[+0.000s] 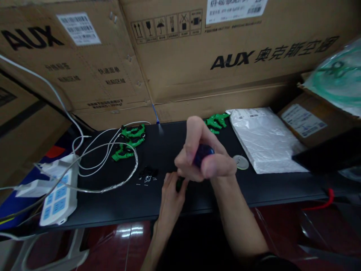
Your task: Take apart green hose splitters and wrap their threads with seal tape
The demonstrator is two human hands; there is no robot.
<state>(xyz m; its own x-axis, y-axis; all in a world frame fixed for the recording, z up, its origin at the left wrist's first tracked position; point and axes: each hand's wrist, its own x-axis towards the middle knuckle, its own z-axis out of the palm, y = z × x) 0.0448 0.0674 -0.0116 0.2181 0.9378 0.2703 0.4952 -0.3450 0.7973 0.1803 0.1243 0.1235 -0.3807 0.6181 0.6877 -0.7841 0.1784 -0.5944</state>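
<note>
My right hand is raised over the table, its fingers wrapped around the dark blue handle of a screwdriver. I see that handle nearly end-on, and its shaft is hidden below the hand. Lower and to the left, my left hand rests at the tabletop, closed on a small green part that is mostly covered by the fingers. Just left of it lie small black pieces, a small silvery part and several tiny screws or pins.
Green and black parts lie back left, with more green parts behind my right hand. A white power strip and looping cables stand left. On the right are a round disc, a white parcel and a carton. Large cartons wall the back.
</note>
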